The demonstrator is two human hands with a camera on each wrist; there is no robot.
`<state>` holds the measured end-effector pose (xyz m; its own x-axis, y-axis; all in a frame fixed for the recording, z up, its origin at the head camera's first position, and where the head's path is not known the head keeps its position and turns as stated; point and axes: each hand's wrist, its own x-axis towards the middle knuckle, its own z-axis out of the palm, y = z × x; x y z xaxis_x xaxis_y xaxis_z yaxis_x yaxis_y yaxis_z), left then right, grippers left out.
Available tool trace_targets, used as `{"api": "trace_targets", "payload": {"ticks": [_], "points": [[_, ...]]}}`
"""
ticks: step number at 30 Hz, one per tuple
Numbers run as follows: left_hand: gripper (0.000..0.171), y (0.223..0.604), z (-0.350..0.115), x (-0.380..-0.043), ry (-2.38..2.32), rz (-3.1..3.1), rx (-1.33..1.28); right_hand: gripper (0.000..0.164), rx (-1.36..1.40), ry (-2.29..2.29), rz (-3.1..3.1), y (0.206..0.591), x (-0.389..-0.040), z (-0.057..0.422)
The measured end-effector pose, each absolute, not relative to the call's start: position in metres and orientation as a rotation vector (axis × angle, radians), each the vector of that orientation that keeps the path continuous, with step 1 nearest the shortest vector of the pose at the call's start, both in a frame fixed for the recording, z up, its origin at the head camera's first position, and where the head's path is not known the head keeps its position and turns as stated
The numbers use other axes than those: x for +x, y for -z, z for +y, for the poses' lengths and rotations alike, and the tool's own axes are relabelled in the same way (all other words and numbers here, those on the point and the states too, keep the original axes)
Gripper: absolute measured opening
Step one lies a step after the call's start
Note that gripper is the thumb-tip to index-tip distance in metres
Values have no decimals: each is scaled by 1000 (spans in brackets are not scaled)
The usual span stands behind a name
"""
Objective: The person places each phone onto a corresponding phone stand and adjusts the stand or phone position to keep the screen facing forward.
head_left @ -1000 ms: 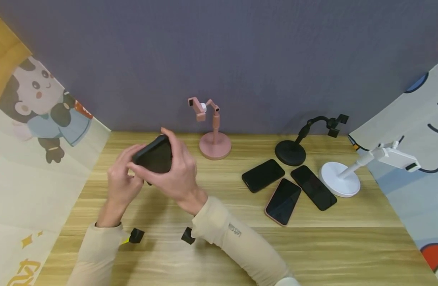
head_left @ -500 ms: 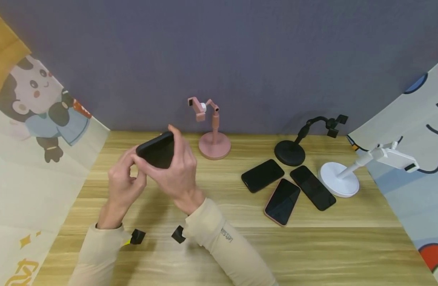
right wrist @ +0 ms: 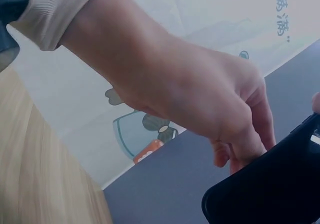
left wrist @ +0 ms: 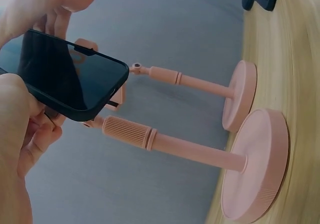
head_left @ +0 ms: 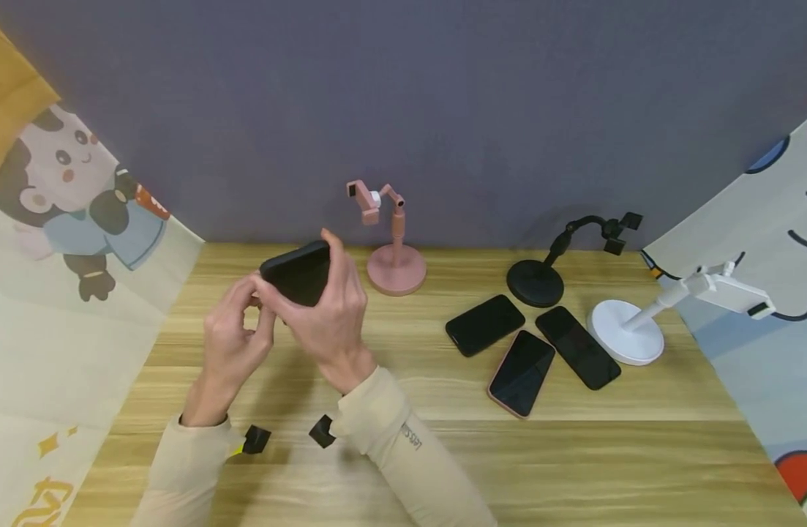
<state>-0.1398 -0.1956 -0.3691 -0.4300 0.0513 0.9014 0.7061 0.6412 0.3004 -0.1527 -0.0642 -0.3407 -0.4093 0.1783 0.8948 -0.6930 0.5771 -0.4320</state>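
Observation:
A dark phone (head_left: 298,274) is held up over the left of the table, tilted. My right hand (head_left: 331,315) grips it by its edges, thumb below and a finger above. My left hand (head_left: 238,344) pinches close behind the phone's lower left side, at the head of a near pink phone stand (left wrist: 197,151). That stand's clamp is mostly hidden by phone and fingers; a small dark piece shows by the left fingertips. A second pink phone stand (head_left: 397,267), its clamp vacant, stands behind to the right.
Several dark-screened items lie right of centre: a black phone (head_left: 485,325), a pink-edged phone (head_left: 522,373) and another black phone (head_left: 577,347). Beyond are a black phone stand (head_left: 535,282) and a white phone stand (head_left: 625,331). A grey wall (head_left: 443,110) closes the back.
Both hands have shifted slightly right with the phone, which has turned closer to level. The left fingers have stayed behind its lower left side. The other phones and stands have not moved.

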Motion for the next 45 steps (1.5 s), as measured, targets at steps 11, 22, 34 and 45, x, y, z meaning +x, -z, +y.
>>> {"api": "trace_targets", "payload": {"ticks": [11,22,34,45], "points": [[13,373,-209,-146,901,-2025,-629,86,384,-1003,-1749,341,-157,-66],[20,372,-211,-145,921,-2013,-637,83,392,-1002,-1746,339,-158,-67],[21,371,-211,-147,937,-2029,-651,85,394,-1009,-1728,340,-160,-68],[29,366,-215,-147,1089,-2054,-689,84,397,-983,-1698,339,-162,-69]]}}
